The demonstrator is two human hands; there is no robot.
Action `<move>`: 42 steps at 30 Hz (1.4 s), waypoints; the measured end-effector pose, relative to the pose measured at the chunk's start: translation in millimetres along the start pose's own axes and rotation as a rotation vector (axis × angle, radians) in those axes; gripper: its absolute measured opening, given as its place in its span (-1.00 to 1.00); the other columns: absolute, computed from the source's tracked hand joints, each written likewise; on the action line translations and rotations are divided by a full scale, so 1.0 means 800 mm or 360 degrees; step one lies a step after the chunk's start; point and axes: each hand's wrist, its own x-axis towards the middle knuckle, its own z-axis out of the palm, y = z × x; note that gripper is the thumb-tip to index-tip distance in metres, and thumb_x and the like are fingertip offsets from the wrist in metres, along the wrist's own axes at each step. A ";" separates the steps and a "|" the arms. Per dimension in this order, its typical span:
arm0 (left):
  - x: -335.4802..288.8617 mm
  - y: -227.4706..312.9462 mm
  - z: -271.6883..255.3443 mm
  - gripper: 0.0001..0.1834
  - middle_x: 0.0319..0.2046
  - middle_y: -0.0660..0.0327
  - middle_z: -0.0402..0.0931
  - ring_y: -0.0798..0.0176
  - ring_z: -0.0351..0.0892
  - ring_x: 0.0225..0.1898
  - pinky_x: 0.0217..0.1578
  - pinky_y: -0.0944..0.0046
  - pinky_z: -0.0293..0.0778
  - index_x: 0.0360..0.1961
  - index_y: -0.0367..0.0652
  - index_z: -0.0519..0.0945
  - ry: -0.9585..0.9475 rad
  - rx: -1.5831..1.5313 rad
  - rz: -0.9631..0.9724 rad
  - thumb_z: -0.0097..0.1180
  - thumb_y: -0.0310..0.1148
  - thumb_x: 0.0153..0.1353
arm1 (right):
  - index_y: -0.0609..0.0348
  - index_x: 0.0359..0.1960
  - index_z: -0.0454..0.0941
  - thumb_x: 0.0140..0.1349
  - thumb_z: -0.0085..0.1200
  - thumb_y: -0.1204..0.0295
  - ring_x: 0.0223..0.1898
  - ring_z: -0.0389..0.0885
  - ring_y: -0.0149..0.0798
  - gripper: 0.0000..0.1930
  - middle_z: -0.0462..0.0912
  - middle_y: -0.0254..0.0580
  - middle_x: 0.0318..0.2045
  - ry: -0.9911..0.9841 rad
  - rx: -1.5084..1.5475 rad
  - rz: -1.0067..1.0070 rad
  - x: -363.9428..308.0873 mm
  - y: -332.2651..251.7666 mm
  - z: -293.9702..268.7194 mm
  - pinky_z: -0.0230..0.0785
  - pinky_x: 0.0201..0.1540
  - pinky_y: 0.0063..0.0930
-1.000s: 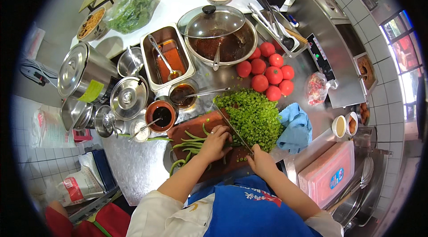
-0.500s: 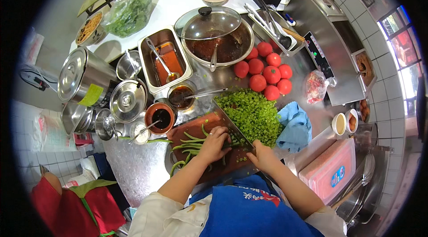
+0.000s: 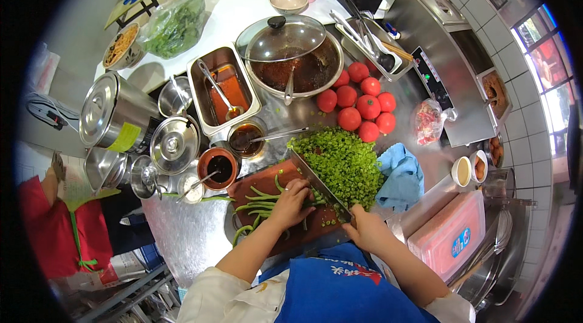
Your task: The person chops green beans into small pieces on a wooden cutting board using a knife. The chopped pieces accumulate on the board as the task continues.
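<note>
In my right hand [image 3: 368,230] is the handle of a broad kitchen knife [image 3: 323,185], its blade pointing away and to the left. My left hand [image 3: 291,204], fingers curled, presses down on several long thin green pods [image 3: 258,204], maybe peppers or beans, beside the blade. They lie across a reddish-brown cutting board [image 3: 243,188]. Against the blade's far right side rests a big heap of chopped green pieces [image 3: 343,162]. A few cut bits are scattered on the board near the knife. The ends of the pods under my fingers are hidden.
A blue cloth [image 3: 401,177] and red tomatoes [image 3: 367,106] border the heap. Behind stand a lidded pan of dark sauce [image 3: 273,74] and a tray of red oil [image 3: 225,89]. Left are a brown sauce bowl [image 3: 217,168] and steel pots [image 3: 106,110]. A co-worker in red [image 3: 54,219] stands at left.
My right hand and the knife have moved slightly nearer me and to the right. My left hand has barely shifted. The co-worker at left has moved, and a hand now shows near the shelf.
</note>
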 end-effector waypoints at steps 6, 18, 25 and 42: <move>0.006 0.004 -0.001 -0.58 0.02 0.08 0.36 -0.14 0.30 0.13 0.13 0.00 0.29 -0.29 -0.13 0.47 -0.0049 0.0022 0.0007 0.43 -0.36 -0.18 | 0.24 -0.19 0.28 0.22 0.11 0.32 -0.35 0.59 0.29 -0.68 0.59 0.26 -0.45 0.0312 0.0120 -0.0184 0.044 0.046 0.084 0.42 -0.31 0.08; -0.011 0.007 -0.003 -0.58 0.01 0.10 0.34 -0.13 0.31 0.12 0.12 -0.01 0.30 -0.24 -0.11 0.49 0.0018 0.0041 0.0009 0.41 -0.38 -0.15 | 0.21 -0.18 0.29 0.23 0.10 0.33 -0.34 0.58 0.26 -0.70 0.60 0.20 -0.43 0.0353 0.0128 -0.0210 0.035 0.037 0.069 0.41 -0.30 0.05; -0.010 0.006 -0.008 -0.61 0.00 0.09 0.36 -0.09 0.32 0.11 0.12 0.04 0.33 -0.24 -0.15 0.49 -0.0002 0.0086 0.0016 0.35 -0.42 -0.14 | 0.21 -0.19 0.26 0.23 0.09 0.33 -0.36 0.57 0.28 -0.71 0.59 0.23 -0.45 0.0161 -0.0062 -0.0142 -0.002 0.013 0.041 0.40 -0.32 0.08; -0.004 0.006 -0.005 -0.66 -0.03 0.07 0.41 -0.11 0.36 0.07 0.08 0.01 0.34 -0.27 -0.14 0.50 0.0030 -0.0037 0.0050 0.35 -0.45 -0.11 | 0.25 -0.19 0.25 0.24 0.07 0.34 -0.35 0.56 0.32 -0.70 0.58 0.28 -0.46 0.0173 -0.0013 -0.0134 0.039 0.028 0.055 0.39 -0.31 0.09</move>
